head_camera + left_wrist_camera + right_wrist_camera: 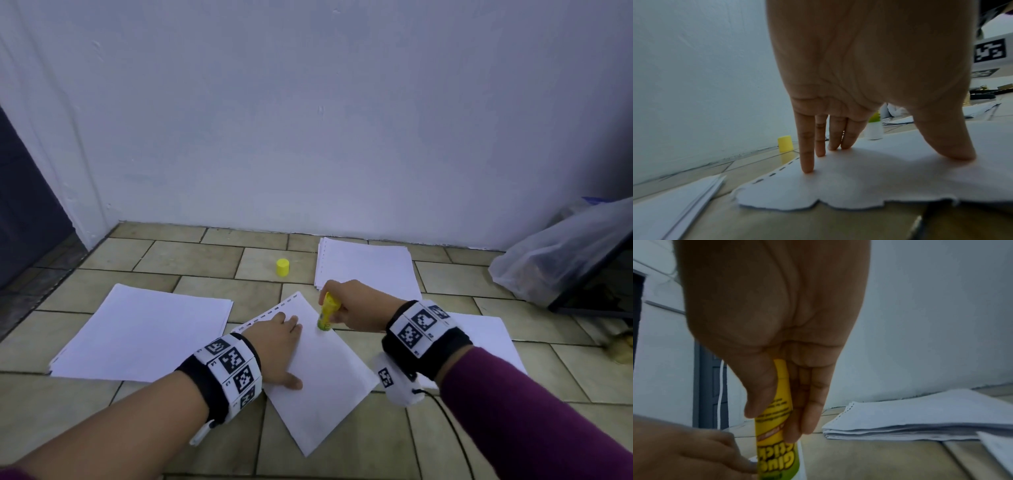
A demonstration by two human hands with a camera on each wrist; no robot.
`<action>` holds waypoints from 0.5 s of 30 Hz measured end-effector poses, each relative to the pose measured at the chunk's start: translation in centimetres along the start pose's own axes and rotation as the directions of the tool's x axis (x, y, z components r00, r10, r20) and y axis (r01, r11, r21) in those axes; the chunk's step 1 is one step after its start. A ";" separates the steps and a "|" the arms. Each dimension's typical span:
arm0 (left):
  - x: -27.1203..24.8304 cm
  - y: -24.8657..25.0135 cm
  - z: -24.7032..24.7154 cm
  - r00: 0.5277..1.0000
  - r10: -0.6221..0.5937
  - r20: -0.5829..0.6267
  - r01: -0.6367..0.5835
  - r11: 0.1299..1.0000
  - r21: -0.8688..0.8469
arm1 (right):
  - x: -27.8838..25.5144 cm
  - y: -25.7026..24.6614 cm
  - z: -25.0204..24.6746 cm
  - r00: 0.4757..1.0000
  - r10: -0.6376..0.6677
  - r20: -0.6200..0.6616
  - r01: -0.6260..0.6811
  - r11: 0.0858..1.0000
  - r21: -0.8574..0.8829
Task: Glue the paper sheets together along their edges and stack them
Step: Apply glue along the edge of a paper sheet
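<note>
A plain pale wall (308, 120) fills the upper two thirds of the head view, its paint slightly scuffed and marked. At the far left a dark door (20, 205) stands beside a white frame (78, 192). The lower part of the frame shows a floor (191, 260) of beige rectangular tiles laid in a staggered pattern with dark grout lines. At the right edge a translucent plastic bag (561, 253) slumps against the wall, next to a dark flat panel (596, 287) leaning at an angle. The light is dim, cool and bluish.
</note>
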State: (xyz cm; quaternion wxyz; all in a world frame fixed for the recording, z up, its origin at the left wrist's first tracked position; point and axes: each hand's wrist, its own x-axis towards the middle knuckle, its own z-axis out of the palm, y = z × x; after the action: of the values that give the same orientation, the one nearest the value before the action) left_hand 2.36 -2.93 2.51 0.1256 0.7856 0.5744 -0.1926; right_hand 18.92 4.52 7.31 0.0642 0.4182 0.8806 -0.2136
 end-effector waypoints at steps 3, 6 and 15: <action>0.2 -0.1 0.0 1.000 0.006 -0.014 -0.006 1.000 0.008 | -2.4 0.7 -0.2 0.997 0.008 0.070 -0.004 0.999 -0.053; 0.5 -0.2 -0.1 1.000 0.010 -0.002 -0.010 0.999 0.036 | -4.2 1.5 0.0 0.993 0.014 0.121 -0.003 0.996 -0.085; 1.0 -1.9 -0.4 0.992 0.087 -0.091 -0.076 0.991 0.112 | -6.3 3.7 -0.9 1.000 0.004 -0.007 -0.002 0.948 0.317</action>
State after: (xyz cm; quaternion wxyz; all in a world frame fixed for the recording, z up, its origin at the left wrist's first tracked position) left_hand 0.92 -1.37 2.52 0.0627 0.8224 0.5359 -0.1803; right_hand 25.91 2.49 8.74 -0.0069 0.4251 0.8344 -0.3507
